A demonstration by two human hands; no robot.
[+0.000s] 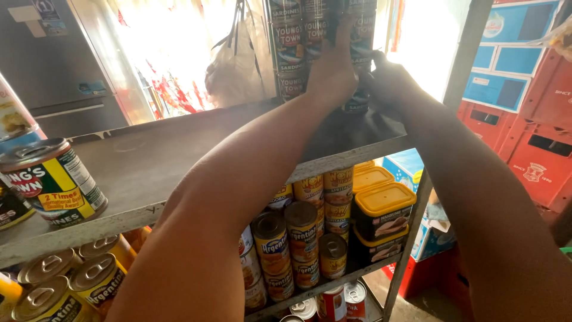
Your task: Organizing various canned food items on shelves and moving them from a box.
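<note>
Fridge: at far left we see a grey metal fridge door (53,65), smooth and flat, with stickers near its top.
Near-left can: a single round tin (52,182) with a pull-ring lid and a green, yellow and red label stands on the top shelf close to us.
Shelf: we reach over a worn grey shelf board (143,164), dull and scuffed, held in a pale metal frame.
Lower left tins: gold-lidded round cans (71,280) sit packed on the shelf below.
Bag: a pale plastic bag (238,65) hangs at the far edge, bright with backlight.
Left hand: our left hand (332,74) is raised at the far end of the top shelf, fingers curled round a can in the stack; the palm presses its side.
Stacked cans: the tall column of dark-labelled round tins (298,48) stands at the far right of the top shelf, glossy and cylindrical, piled several high.
Right hand: our right hand (387,77) touches the right side of the same stack; we cannot tell how far it is closed, as it is in shadow.
Middle shelf: yellow-labelled cans (301,238) and dark square tubs with yellow lids (384,209) fill it.
Far right: red plastic crates (536,143) and blue cartons (512,53).
</note>
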